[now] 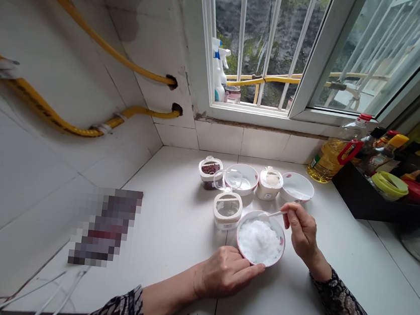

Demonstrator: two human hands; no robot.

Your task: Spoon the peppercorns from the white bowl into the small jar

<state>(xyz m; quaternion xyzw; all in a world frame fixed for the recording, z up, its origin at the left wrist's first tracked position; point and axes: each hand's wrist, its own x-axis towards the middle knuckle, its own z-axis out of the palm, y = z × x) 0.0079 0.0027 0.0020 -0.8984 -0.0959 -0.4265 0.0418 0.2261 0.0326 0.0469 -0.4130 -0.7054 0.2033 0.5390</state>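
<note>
A bowl (261,240) full of white grains stands near the counter's front. Its near rim is gripped by my left hand (227,273), the fingers closed round it. My right hand (300,229) pinches the handle of a small white spoon (276,214), whose head lies at the bowl's far inner edge. Just left of the bowl is a container (227,211) with its clear lid raised. Behind stand a jar of dark red bits (210,171), a bowl (247,179) with something white, a closed jar of pale contents (269,183) and another bowl (297,187) with some white matter.
An oil bottle (327,158) and a black rack (365,195) of bottles and lidded jars occupy the right back. On the left lie a pixelated dark object (108,229) and white cables (69,293). Yellow hoses (69,126) run along the left wall. A barred window is behind.
</note>
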